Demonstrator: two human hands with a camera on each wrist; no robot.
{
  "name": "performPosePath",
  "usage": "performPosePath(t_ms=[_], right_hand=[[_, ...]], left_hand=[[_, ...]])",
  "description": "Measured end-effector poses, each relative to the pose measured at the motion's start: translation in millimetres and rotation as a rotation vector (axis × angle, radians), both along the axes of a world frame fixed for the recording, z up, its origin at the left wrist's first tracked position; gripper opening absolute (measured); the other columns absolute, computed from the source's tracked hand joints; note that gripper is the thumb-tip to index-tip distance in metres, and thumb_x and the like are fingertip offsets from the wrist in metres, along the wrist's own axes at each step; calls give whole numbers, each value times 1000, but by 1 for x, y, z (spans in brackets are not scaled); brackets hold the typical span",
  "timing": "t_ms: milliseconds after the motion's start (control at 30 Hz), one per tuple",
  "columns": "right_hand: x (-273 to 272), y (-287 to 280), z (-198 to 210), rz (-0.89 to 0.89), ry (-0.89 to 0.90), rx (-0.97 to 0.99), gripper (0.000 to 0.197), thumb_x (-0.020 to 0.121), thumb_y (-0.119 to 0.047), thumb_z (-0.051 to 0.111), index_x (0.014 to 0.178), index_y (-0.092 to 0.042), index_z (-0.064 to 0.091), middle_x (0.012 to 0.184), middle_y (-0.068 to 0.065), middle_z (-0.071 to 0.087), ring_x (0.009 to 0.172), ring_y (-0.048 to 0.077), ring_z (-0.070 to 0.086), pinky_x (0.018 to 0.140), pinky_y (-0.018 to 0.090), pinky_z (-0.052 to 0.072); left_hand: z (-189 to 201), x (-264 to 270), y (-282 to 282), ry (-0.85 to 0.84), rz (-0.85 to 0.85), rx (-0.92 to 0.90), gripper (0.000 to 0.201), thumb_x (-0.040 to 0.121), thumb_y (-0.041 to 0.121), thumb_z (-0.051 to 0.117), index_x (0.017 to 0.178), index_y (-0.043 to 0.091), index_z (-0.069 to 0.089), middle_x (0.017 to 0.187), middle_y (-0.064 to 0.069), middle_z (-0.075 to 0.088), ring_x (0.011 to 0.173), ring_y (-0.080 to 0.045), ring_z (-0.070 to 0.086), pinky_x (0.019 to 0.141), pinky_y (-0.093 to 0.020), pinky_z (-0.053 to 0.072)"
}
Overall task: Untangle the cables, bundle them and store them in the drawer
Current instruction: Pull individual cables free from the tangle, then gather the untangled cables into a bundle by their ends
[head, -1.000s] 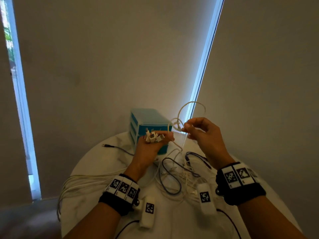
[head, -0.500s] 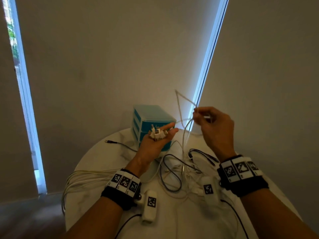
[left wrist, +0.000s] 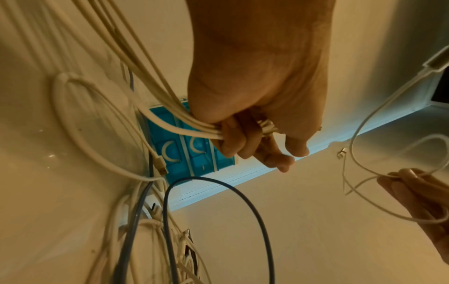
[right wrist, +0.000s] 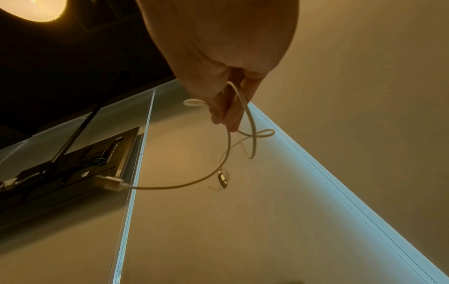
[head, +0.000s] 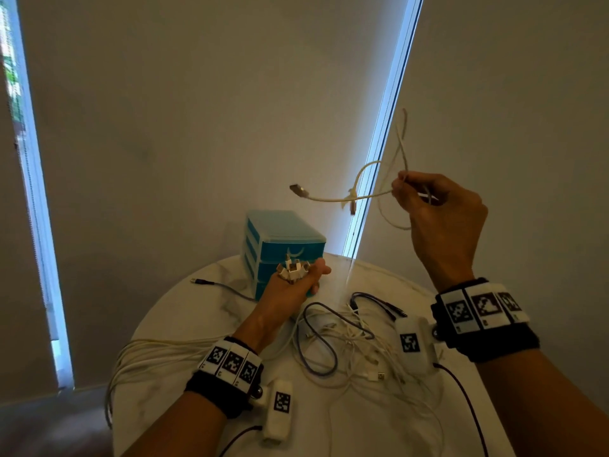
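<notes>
Right hand (head: 441, 209) pinches 1 thin white cable (head: 333, 197) high, clear of the tangle (head: 346, 341) on the bench (head: 184, 311), likely to free it; left hand (head: 290, 288) clamps gathered plug ends (head: 293, 270) near the drawer unit (head: 283, 239), keeping sorted cables together.

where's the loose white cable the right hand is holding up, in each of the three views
Head: white cable upper right of centre, pinched by the right hand, its USB plug pointing left.
Left wrist: right edge, a thin loop above the right hand's fingertips.
Right wrist: centre, dangling from the fingers, USB plug at lower left.
Shared landmark: the bright window strip behind the cable.
</notes>
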State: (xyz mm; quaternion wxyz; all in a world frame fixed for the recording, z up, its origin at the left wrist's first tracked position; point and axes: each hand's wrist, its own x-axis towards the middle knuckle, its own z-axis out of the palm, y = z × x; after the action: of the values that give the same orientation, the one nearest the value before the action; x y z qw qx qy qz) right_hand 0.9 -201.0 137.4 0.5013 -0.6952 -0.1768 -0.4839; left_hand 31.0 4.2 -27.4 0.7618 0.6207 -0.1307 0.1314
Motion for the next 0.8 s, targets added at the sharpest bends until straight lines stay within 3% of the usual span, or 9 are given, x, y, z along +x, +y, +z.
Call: performPosePath(t_ms=[100, 200, 300, 467, 600, 633, 700, 733, 800], right_hand=[[-3, 0, -16, 32, 65, 27, 18, 91, -25, 87, 108, -20, 85, 96, -10, 82, 91, 6, 79, 89, 38, 66], [-9, 5, -41, 46, 141, 15, 16, 90, -28, 87, 106, -24, 85, 94, -11, 82, 89, 5, 79, 89, 39, 66], [-13, 12, -67, 57, 210, -17, 15, 89, -28, 88, 104, -26, 85, 93, -12, 82, 87, 3, 79, 90, 41, 66], [-16, 16, -94, 109, 288, -52, 13, 90, -25, 87, 102, -26, 85, 90, -13, 82, 85, 6, 79, 87, 42, 67], [-21, 12, -99, 116, 304, -72, 13, 89, -26, 87, 102, -27, 85, 90, -13, 82, 87, 8, 80, 88, 44, 67], [-22, 11, -99, 115, 309, -79, 13, 89, -26, 87, 103, -28, 85, 91, -13, 82, 88, 9, 80, 89, 45, 66], [-27, 9, -100, 127, 319, -85, 14, 89, -24, 87, 103, -27, 85, 92, -12, 82, 89, 10, 80, 90, 44, 66], [-30, 8, -100, 133, 321, -89, 14, 89, -22, 87, 103, -26, 85, 92, -12, 83, 89, 9, 80, 90, 43, 66], [-35, 6, -100, 138, 332, -108, 15, 89, -21, 87, 103, -25, 85, 91, -13, 82, 89, 8, 80, 88, 38, 65]], left_hand=[[0, 4, 6, 70, -1, -153, 27, 97, 39, 76, 116, 20, 78, 81, 11, 73, 69, -3, 62, 56, -14, 46], [4, 8, 14, 49, -31, -311, 24, 92, 28, 80, 112, 16, 74, 61, 6, 45, 51, -8, 32, 45, -20, 30], [11, 11, 24, -10, -83, -506, 22, 89, 21, 81, 108, 17, 71, 63, 6, 41, 46, -3, 26, 43, -18, 23], [11, 14, 34, 32, -106, -605, 63, 78, 42, 93, 128, 19, 61, 68, 8, 28, 51, -6, 21, 43, -19, 19], [6, 21, 36, 81, -77, -668, 51, 69, 53, 95, 98, 23, 65, 70, 3, 20, 47, -5, 17, 38, -18, 20], [6, 22, 37, 95, -73, -683, 48, 72, 52, 93, 100, 23, 68, 71, 3, 19, 46, -5, 17, 37, -18, 21], [5, 21, 38, 114, -62, -685, 59, 81, 48, 87, 126, 14, 70, 70, 4, 19, 47, -5, 17, 37, -18, 20], [3, 22, 39, 125, -52, -675, 67, 86, 47, 84, 138, 9, 66, 69, 4, 20, 47, -5, 17, 38, -18, 20], [-2, 26, 38, 150, -38, -649, 71, 93, 45, 79, 147, 4, 59, 67, 5, 22, 48, -6, 17, 37, -18, 22]])
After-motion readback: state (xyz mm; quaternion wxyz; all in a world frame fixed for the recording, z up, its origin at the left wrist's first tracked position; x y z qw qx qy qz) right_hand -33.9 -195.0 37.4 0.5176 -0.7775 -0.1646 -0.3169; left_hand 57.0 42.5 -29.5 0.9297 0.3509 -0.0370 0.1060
